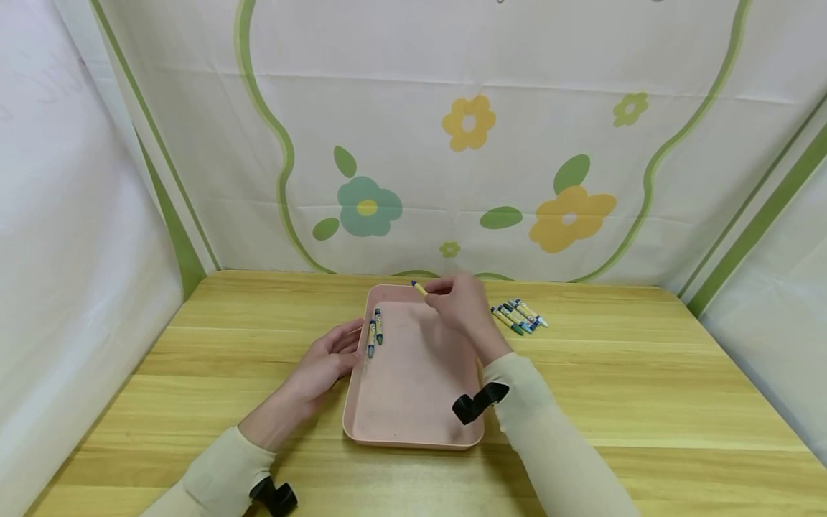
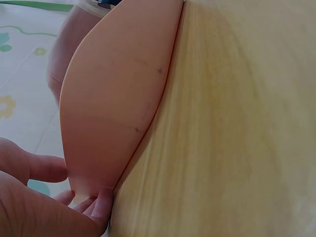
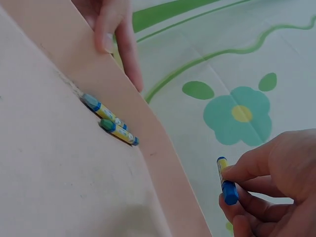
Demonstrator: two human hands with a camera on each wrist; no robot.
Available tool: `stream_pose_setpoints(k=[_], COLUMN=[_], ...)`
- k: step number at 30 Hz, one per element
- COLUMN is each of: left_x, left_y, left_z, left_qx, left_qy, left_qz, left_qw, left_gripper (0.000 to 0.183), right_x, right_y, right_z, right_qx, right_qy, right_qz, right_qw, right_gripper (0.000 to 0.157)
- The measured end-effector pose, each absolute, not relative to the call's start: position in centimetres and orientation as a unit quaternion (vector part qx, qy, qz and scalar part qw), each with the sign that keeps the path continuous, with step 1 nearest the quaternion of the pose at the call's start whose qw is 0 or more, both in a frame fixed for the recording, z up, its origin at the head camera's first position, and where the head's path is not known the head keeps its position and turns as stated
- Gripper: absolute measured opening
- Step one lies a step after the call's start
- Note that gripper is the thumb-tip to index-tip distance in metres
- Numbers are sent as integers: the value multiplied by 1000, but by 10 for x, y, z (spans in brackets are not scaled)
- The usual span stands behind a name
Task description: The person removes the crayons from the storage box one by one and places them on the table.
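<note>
With the pink tray (image 1: 416,406) as the clock, the left hand (image 1: 328,362) sits at nine o'clock, its arm (image 1: 274,422) slanting in from eight. Its loose fingers touch the outside wall (image 2: 116,108), maybe to stop the tray sliding on the bench (image 1: 620,380). Just inside, at ten o'clock, a grey-blue crayon (image 1: 371,339) and a green crayon (image 1: 379,327) lie side by side, likely to be neat. At twelve, by the far edge, is a blue crayon (image 1: 419,288), pinched by the right hand (image 1: 464,306) at one o'clock; its arm leans in from four, over the tray's side. At two o'clock, outside the tray, a bunch of crayons (image 1: 515,314) lies on the bench, probably for easy reach.
</note>
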State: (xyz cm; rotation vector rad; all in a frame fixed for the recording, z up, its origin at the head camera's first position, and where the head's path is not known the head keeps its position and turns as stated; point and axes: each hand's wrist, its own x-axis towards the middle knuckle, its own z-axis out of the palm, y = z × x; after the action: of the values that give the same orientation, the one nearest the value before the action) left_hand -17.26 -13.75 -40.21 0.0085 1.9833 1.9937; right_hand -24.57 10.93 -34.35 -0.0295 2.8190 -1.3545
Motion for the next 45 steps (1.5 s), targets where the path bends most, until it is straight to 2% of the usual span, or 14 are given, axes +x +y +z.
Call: stream_pose_setpoints(k=[6,29,45], left_x=[-173,-173,-171], left_y=[-138,-137,-136], left_z=[-401,-400,-399], left_qx=[1,4,10], left_qy=[694,699,697], left_qz=[701,696,699], left_qw=[164,163,162], left_gripper=[67,66,66], right_x=[-243,-236,-233], right_y=[126,193,211], right_z=[-340,-346,-377], right_qx=[-13,51,60], right_qy=[901,893,917], right_qz=[-434,-444,-387], right_qw=[-16,-47,-79], right_gripper=[20,24,20])
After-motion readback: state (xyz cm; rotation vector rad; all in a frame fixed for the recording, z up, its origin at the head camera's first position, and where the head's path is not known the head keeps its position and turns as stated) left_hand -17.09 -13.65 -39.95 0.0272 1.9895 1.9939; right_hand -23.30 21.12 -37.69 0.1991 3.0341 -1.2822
